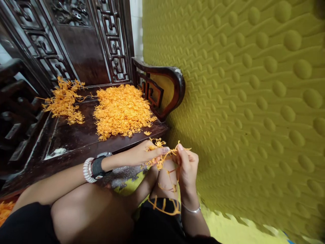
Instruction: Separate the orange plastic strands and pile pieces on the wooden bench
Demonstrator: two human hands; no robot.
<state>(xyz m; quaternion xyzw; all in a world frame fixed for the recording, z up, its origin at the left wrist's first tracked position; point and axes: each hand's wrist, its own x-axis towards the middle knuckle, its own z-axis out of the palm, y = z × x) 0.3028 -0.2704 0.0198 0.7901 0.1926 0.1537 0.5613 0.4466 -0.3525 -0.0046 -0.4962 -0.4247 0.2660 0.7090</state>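
Observation:
My left hand is closed around a small bunch of orange, spidery plastic-looking pieces that stick out past its fingers. In front of it, my right hand pinches a thin orange branching strand between thumb and finger, and the strand reaches across to the left hand. Below the hands hangs a curved orange runner with short side branches, over my knee. On the dark wooden seat lie a large heap of small orange pieces and a looser heap of longer orange branching strands.
The carved wooden chair has a curved armrest near the hands. A yellow-green bumpy foam mat stands upright on the right. More orange material shows at lower left. One loose piece lies near the seat's edge.

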